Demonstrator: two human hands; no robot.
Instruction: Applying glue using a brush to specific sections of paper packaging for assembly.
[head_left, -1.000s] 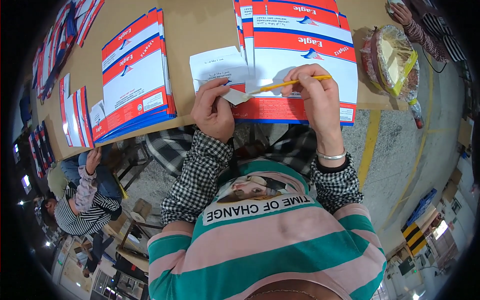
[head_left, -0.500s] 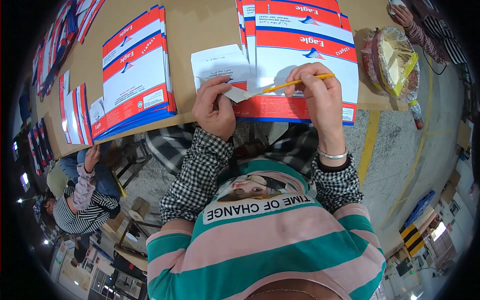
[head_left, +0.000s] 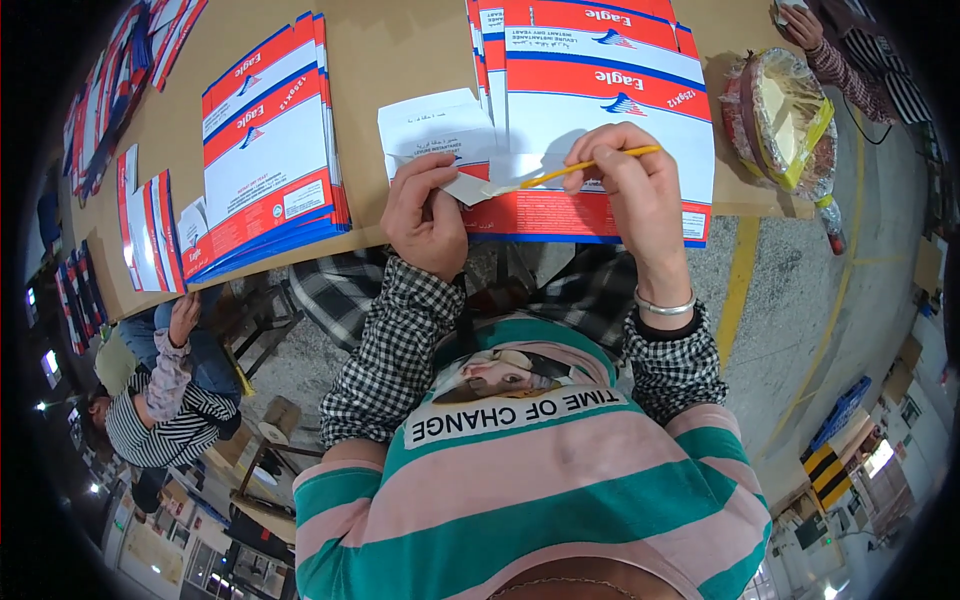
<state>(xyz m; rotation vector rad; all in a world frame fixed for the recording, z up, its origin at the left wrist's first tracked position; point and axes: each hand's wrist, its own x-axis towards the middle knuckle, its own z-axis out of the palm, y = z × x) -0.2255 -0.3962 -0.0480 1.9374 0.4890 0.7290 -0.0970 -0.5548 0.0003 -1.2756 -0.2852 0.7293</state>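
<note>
Left hand [head_left: 425, 215]: thumb and fingers closed on a white flap [head_left: 466, 188], back of the hand facing up.
Right hand [head_left: 635, 190]: fingers pinched around the handle of a brush [head_left: 590, 168].
Spacing of hands: apart, with the brush bridging the gap between them.
Brush: yellow handle, pale tip, aimed leftward and slightly down; the tip is at the right end of the white flap (contact or slight clearance cannot be told).
White flap: tilted, above the lower red part of the carton stack [head_left: 608, 150]; its far end is hidden by the fingers.
Carton stack: flat red, white and blue sheets, lying in front of the person at the table [head_left: 400, 50] edge.
White panel [head_left: 435, 122]: just beyond the left hand, left of the carton stack.
Second stack [head_left: 268, 165]: similar flat cartons, to the left, well apart from the hands.
Bowl [head_left: 790, 110]: covered with clear wrap, pale contents, right of the carton stack.
Bangle [head_left: 665, 308]: silver, on the right wrist.
Co-worker's hand [head_left: 803, 25]: upper right, beyond the bowl.
</note>
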